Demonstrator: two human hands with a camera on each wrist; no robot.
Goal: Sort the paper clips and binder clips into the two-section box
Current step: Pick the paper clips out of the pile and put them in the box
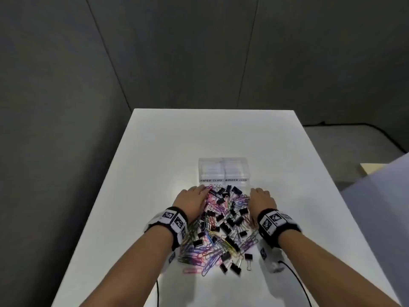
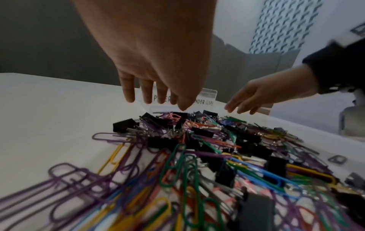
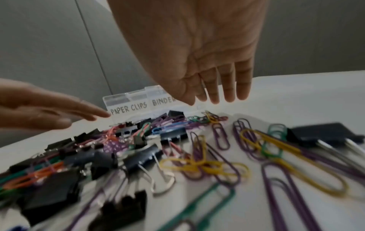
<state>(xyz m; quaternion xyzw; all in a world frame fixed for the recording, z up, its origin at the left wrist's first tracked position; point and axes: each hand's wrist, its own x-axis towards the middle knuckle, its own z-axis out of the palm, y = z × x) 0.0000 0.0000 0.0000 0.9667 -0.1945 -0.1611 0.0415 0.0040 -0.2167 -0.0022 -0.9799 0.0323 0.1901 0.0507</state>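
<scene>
A mixed pile [image 1: 221, 224] of coloured paper clips [image 2: 173, 164] and black binder clips [image 3: 142, 157] lies on the white table [image 1: 155, 151]. Just beyond it stands a clear two-section box [image 1: 223, 171], labelled PAPER CLIPS on the left and BINDER CLIPS on the right [image 3: 129, 107]. My left hand [image 1: 192, 199] hovers palm down at the pile's left edge with straight fingers [image 2: 128, 92]. At the pile's right edge my right hand [image 1: 262, 199] hovers the same way, fingers [image 3: 229, 87] straight. Neither hand holds anything.
The table's left and right edges run close to the forearms. Bare table surface stretches behind the box [image 1: 210, 129]. Black cables [image 1: 294, 278] trail off the front edge. A pale surface [image 1: 371, 168] lies off the table at the right.
</scene>
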